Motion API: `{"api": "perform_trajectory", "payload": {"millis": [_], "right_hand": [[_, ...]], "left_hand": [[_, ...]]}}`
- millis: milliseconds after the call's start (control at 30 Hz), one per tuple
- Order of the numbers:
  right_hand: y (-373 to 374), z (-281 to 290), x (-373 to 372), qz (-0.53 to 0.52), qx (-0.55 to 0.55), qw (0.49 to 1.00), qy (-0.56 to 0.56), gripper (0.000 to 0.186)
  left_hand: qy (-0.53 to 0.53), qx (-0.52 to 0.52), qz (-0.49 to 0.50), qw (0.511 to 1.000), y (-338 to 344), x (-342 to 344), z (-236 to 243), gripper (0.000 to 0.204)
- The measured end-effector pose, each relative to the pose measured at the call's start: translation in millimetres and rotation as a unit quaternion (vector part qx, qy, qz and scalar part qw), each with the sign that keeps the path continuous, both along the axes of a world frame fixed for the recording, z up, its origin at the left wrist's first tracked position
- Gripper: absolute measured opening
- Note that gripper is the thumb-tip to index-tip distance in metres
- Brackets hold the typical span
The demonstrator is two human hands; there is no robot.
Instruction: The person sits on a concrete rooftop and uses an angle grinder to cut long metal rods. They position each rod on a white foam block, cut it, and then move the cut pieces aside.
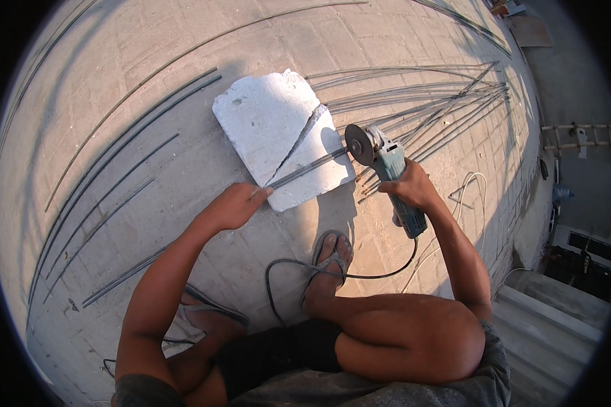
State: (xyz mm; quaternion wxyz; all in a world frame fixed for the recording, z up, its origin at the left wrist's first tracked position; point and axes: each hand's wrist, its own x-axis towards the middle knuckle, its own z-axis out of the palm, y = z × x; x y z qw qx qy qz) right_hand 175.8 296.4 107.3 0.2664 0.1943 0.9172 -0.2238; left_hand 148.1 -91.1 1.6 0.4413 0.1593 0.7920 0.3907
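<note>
A broken white block [254, 129] with a long crack lies on the paving in front of me. My left hand [241, 203] grips a small bundle of steel bars [302, 169] at the block's near left corner, and the bars run across the block toward the right. My right hand [411, 186] is wrapped round the body of an angle grinder [392, 163], whose cutting disc [358, 144] stands upright by the block's right edge, near the bars. I cannot tell whether the disc touches them.
Long steel bars [421, 95] lie to the right and left on the paving [170, 41]. A black cord [302, 268] loops by my sandalled feet [332, 251], with a pale cable [482, 197] at right. Beyond the paving's right edge are a lower area, a ladder [574, 138] and corrugated sheeting [543, 332].
</note>
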Motion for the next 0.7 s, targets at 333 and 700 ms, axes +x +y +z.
{"api": "perform_trajectory", "payload": {"millis": [333,700], "right_hand": [[-2.3,1.5,0.4,-0.005,-0.007,1.0,-0.005,0.066],[-0.1,1.0,7.3,-0.003,-0.019,1.0,0.013,0.069]], "left_hand": [[0.004,0.003,0.002,1.0,-0.9,0.4,0.1,0.061],[-0.005,-0.001,-0.003,1.0,-1.9,-0.1,-7.5,0.06]]}}
